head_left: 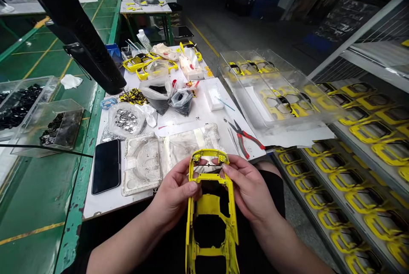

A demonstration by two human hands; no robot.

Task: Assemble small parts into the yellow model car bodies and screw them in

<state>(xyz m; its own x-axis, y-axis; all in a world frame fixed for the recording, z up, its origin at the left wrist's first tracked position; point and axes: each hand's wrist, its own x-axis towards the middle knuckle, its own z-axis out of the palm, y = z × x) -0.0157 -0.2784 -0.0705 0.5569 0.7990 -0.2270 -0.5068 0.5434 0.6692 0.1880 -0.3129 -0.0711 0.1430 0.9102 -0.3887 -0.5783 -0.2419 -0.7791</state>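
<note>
Between my hands, over my lap, I hold a yellow plastic frame (207, 206) with large openings and small dark fittings near its top end. My left hand (179, 191) grips its left rim, thumb on top. On the opposite rim, my right hand (246, 182) pinches near the upper corner, with fingertips reaching behind the frame. A thin dark rod spans the top opening between the fingertips of both hands. Just beyond the frame lies a worn white molded block (142, 163), with a second padded block (191, 142) to its right.
Red-handled pliers (246, 137) and tweezers lie at the right table edge. A black phone (107, 165) rests on the left. Bags of small parts (128, 119) stand farther back. A clear bin (275, 99) and racks of yellow frames (348, 180) flank the right. A black tool arm (79, 31) overhangs the upper left.
</note>
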